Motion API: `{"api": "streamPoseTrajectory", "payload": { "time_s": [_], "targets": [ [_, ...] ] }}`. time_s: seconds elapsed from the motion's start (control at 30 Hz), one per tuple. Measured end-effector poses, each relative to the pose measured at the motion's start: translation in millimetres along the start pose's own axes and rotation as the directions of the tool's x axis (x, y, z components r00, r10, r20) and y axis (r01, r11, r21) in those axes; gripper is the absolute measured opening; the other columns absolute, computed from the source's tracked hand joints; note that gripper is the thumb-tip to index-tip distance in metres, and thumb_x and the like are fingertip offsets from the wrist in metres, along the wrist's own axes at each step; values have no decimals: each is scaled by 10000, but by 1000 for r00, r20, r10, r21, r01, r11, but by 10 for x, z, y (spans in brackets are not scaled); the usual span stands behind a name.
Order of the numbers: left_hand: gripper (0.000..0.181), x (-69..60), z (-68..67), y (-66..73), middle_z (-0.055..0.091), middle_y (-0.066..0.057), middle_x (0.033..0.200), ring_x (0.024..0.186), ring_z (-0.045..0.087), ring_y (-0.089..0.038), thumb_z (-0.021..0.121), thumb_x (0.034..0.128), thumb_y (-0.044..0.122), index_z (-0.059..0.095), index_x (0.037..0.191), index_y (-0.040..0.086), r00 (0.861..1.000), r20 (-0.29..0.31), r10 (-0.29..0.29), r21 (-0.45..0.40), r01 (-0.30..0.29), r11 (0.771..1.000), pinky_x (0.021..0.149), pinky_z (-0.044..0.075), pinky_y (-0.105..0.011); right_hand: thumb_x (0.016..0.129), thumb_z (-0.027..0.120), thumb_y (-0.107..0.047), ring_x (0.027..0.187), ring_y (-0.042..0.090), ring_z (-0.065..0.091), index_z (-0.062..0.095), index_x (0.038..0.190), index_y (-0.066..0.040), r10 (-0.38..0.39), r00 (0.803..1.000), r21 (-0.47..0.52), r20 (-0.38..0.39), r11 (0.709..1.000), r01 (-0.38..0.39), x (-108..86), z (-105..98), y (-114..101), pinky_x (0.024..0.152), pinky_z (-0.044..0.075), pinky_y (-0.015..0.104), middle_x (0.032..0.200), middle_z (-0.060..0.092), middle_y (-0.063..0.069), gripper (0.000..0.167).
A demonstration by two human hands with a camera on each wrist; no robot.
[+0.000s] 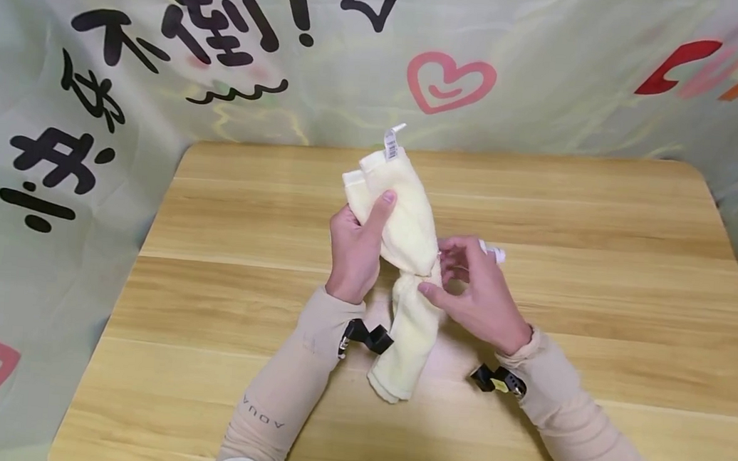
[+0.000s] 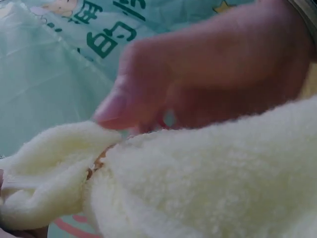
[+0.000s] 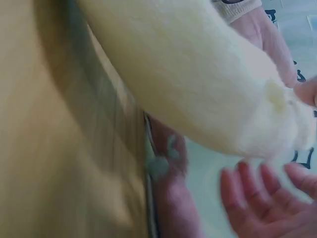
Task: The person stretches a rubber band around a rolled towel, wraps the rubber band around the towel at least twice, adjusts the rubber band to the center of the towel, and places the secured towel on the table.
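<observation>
A cream, fluffy towel (image 1: 402,218) hangs bunched above the table, narrowed at its middle, with a white label (image 1: 391,143) at its top end. In the left wrist view a thin brownish band (image 2: 99,161) shows at the narrowed part. My left hand (image 1: 356,251) grips the upper half, thumb across the front and fingers behind. Beside the narrowed part is my right hand (image 1: 477,288), its thumb near the towel. The right wrist view shows that hand's fingers (image 3: 270,186) spread and slightly curved below the towel, apart from it.
A small white object (image 1: 494,252) lies on the wooden table (image 1: 229,213) behind the right hand, partly hidden by it. Printed fabric (image 1: 547,71) stands along the table's back and left sides. Small black cameras (image 1: 368,336) sit on both wrists.
</observation>
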State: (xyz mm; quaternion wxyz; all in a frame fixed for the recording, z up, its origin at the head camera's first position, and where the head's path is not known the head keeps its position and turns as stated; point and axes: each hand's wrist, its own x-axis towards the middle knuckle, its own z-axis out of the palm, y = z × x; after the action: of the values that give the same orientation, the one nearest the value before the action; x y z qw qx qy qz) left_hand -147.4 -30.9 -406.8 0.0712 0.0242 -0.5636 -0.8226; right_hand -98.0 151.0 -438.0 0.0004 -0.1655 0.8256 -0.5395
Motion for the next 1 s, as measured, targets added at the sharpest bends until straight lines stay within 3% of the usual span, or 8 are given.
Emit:
{"api": "streamPoseTrajectory", "payload": {
  "time_s": [0.13,0.23,0.33,0.53,0.67,0.8,0.9,1.0],
  "targets": [
    [282,-58,23,65,743,-25,993,885,745,-133,683,1001,183,698,1193,-23,1000,-1,20,-33,-20,999,778,651,-298,855,852,-176,1125,216,627,352,1523,-96,120,980,58,161,990,-130,-35,58,-9,970,567,281,1361,571,119,838],
    [288,-80,30,106,746,-34,1018,906,746,-141,680,1000,166,689,1212,-28,999,-15,41,-65,-42,997,796,653,-313,832,877,-211,1153,233,640,269,1588,-193,133,957,123,257,978,-169,-73,84,-5,1000,565,298,1379,588,95,970],
    [290,-81,16,154,750,-43,1040,928,744,-144,682,995,147,682,1223,-32,997,-44,70,-97,-74,993,820,651,-317,797,900,-216,1151,226,644,255,1603,-238,143,943,139,301,972,-191,-106,66,16,998,563,298,1372,599,76,1033],
    [307,-59,-111,278,741,-78,1129,1004,746,-162,682,984,118,660,1254,-25,990,-103,99,-128,-111,985,905,641,-342,825,863,-137,1122,213,653,359,1528,-158,193,928,153,319,956,-251,-156,-150,57,920,604,316,1371,602,179,865],
    [338,-51,-262,371,718,-80,1181,1054,738,-163,677,978,93,626,1296,-13,986,-123,110,-141,-128,982,945,629,-333,875,810,-82,1047,144,698,406,1468,-99,166,938,146,305,965,-219,-189,-370,61,837,633,312,1338,640,238,718],
    [322,-87,-453,414,705,-82,1144,960,734,-150,687,950,42,613,1264,34,986,-128,102,-115,-117,986,714,639,-254,913,760,-36,967,69,722,479,1368,-101,152,957,109,247,977,-183,-251,-608,69,756,646,305,1207,726,64,539],
    [293,-137,-612,420,703,-77,1144,957,729,-140,707,923,11,600,1187,82,990,-126,69,-53,-76,996,697,629,-234,938,736,-45,894,58,730,542,1297,-117,161,967,67,196,982,-177,-291,-777,69,700,643,293,1082,738,-97,414],
    [314,-189,-770,417,707,-55,1153,1003,716,-114,733,908,18,575,1153,135,992,-123,17,28,-13,1000,839,623,-234,951,737,-89,830,83,735,604,1249,-120,172,971,23,166,984,-178,-306,-905,74,667,628,281,1015,750,-138,328]
  ]
}}
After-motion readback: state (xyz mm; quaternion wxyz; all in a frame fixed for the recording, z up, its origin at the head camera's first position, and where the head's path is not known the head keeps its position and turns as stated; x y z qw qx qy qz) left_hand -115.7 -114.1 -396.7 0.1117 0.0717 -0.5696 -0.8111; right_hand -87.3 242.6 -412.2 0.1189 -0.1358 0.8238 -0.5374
